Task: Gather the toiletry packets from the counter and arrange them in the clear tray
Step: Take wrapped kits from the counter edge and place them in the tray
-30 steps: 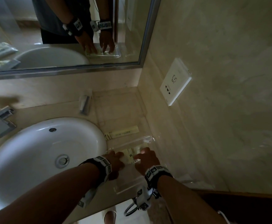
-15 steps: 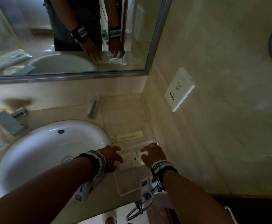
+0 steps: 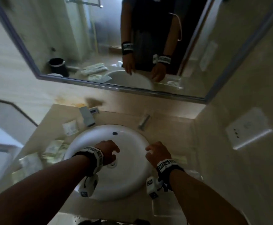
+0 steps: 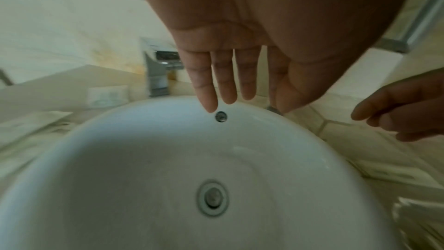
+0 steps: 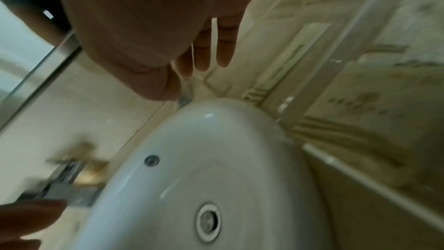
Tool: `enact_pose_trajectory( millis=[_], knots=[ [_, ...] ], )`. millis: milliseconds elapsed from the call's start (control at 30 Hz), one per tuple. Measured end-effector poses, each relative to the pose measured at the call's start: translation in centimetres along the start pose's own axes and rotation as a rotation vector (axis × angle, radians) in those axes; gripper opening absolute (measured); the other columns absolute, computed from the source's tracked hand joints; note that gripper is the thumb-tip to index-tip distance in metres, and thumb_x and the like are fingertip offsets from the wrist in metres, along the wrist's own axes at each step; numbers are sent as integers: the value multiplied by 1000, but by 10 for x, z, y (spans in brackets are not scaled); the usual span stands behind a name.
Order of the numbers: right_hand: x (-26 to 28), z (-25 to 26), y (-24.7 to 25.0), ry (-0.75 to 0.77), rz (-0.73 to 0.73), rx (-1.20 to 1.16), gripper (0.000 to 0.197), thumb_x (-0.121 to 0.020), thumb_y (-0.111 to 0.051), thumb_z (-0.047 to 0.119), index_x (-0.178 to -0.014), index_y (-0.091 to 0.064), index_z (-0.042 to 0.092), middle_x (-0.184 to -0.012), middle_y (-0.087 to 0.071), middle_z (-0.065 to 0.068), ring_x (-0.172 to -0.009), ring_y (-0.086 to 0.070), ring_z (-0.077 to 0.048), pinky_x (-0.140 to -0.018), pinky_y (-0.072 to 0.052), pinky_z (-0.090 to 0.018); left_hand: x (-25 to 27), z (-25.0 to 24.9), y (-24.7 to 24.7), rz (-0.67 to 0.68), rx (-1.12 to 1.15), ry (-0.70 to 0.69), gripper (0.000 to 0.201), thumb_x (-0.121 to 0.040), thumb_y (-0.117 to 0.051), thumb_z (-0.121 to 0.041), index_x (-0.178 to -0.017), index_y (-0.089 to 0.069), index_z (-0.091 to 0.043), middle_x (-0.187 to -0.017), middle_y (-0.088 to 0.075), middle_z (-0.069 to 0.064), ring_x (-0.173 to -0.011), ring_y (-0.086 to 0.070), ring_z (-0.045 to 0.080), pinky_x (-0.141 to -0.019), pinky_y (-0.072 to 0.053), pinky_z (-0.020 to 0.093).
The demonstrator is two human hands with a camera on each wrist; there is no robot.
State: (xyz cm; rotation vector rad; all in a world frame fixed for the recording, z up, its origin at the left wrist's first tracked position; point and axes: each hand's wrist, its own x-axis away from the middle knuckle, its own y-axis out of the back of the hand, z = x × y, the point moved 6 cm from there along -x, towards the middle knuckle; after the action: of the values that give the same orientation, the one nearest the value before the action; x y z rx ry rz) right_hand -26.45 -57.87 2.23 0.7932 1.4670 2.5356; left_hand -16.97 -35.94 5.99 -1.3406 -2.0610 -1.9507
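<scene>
Both hands are empty. My left hand [image 3: 114, 151] hovers over the white basin [image 3: 100, 137] with straight fingers [image 4: 230, 100]. At the basin's right rim my right hand [image 3: 148, 151] hangs relaxed, also seen in the right wrist view [image 5: 204, 64]. Right of it, partly behind my right arm, stands the clear tray [image 3: 197, 175], with packets [image 5: 372, 102] lying in it. A long pale packet [image 3: 180, 159] lies on the counter just beyond the tray. Left of the basin are a white square packet [image 3: 70, 127] and a loose pile of packets [image 3: 54, 149].
A square metal faucet [image 3: 88, 116] stands behind the basin, and a small metal piece [image 3: 144, 121] lies at the back right. A wall socket [image 3: 247, 127] is on the right wall. The mirror [image 3: 100, 46] runs along the back.
Both hands have left the clear tray and moved left over the basin. The head view has swung left and now shows the packets on the left counter.
</scene>
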Motion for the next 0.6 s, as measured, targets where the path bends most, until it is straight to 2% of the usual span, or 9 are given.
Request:
enact_pose_trajectory(
  millis=[267, 433, 600],
  knots=[
    [-28, 120, -51, 246, 127, 54, 29, -84, -56, 36, -111, -67, 32, -132, -48, 2, -119, -52, -19, -102, -43, -34, 51, 113, -16, -63, 154, 208, 40, -88, -53, -32, -128, -57, -34, -141, -47, -1, -129, -47, 23, -109, -39, 34],
    [-38, 176, -81, 313, 204, 112, 28, -86, -54, 36, -112, -65, 31, -132, -47, 2, -123, -48, -20, -103, -42, -36, 76, 174, -28, -60, 225, 322, 40, -88, -52, -35, -127, -57, -34, -137, -49, 3, -124, -51, 26, -104, -43, 37],
    [-42, 215, -104, 343, 253, 154, 29, -87, -53, 34, -113, -65, 28, -130, -47, 0, -120, -49, -22, -99, -43, -36, 84, 219, -34, -55, 270, 390, 41, -87, -53, -32, -127, -58, -32, -136, -52, 3, -126, -51, 23, -106, -42, 34]
  ],
)
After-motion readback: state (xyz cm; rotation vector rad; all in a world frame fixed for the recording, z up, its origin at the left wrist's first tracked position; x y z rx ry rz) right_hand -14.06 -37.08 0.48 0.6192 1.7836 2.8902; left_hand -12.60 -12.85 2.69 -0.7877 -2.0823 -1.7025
